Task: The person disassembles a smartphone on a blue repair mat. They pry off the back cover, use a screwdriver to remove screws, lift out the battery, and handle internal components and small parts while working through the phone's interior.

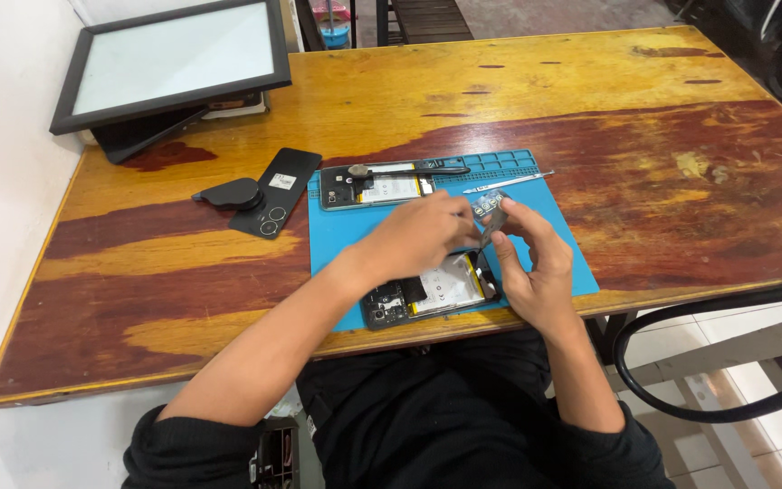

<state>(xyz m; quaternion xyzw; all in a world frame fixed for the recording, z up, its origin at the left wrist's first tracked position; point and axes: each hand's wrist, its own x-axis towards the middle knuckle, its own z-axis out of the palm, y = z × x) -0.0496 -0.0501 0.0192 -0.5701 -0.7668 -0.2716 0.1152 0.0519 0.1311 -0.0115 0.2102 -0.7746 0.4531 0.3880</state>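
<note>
Where varnish wears: blue mat (554, 249), table (590, 109).

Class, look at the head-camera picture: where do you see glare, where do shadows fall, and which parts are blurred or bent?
Head view: even, soft light; pale glare on the framed panel and sheen on the table; faint shadow under the left hand and right hand on the blue mat; the small part between the fingers is too blurred to identify; table edges bow slightly from the wide lens.
</note>
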